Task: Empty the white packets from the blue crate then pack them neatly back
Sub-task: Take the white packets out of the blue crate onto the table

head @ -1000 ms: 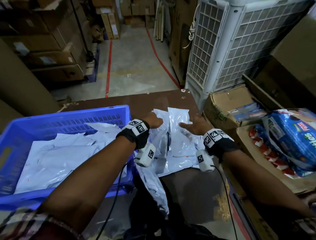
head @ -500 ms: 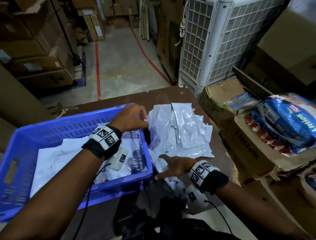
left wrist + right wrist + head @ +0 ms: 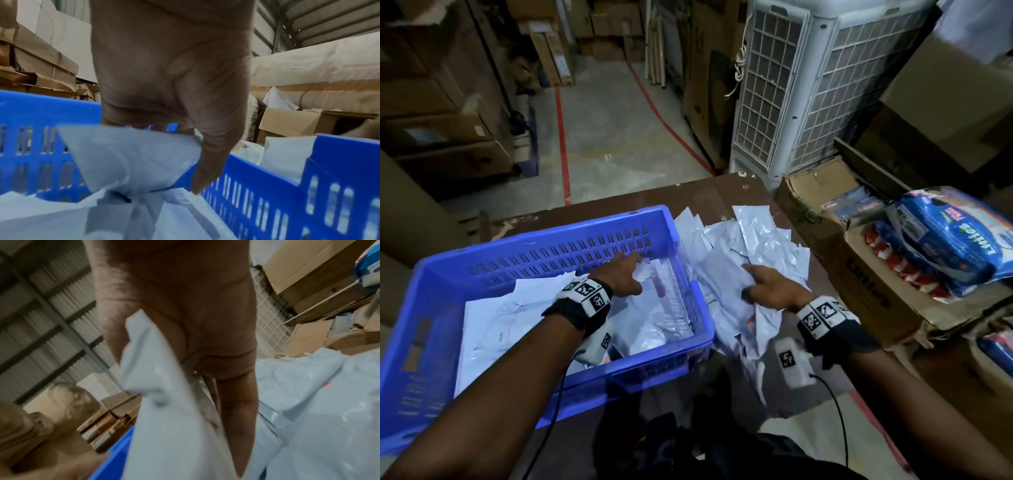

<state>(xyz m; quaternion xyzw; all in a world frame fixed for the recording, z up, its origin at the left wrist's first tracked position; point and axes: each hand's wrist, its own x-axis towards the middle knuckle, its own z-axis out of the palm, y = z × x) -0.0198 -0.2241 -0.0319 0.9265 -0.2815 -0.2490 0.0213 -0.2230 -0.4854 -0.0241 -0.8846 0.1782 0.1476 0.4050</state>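
Since half a second ago, the left hand (image 3: 624,279) has dropped into the blue crate (image 3: 544,246); the right hand (image 3: 767,286) climbed onto the counter's right-edge pile of white packets (image 3: 763,240). Left wrist: fingers pinch one packet (image 3: 131,155). Right wrist: fingers clasp another packet (image 3: 164,402). Light, limp, slippery; I'd grip edges.

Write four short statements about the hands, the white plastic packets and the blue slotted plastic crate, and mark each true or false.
1. The left hand grips a white plastic packet inside the blue slotted plastic crate. True.
2. The crate holds no packets. False: several lie in it.
3. The right hand grips a packet at the loose pile of white packets on the brown table. True.
4. The pile lies left of the crate. False: it lies to the right.
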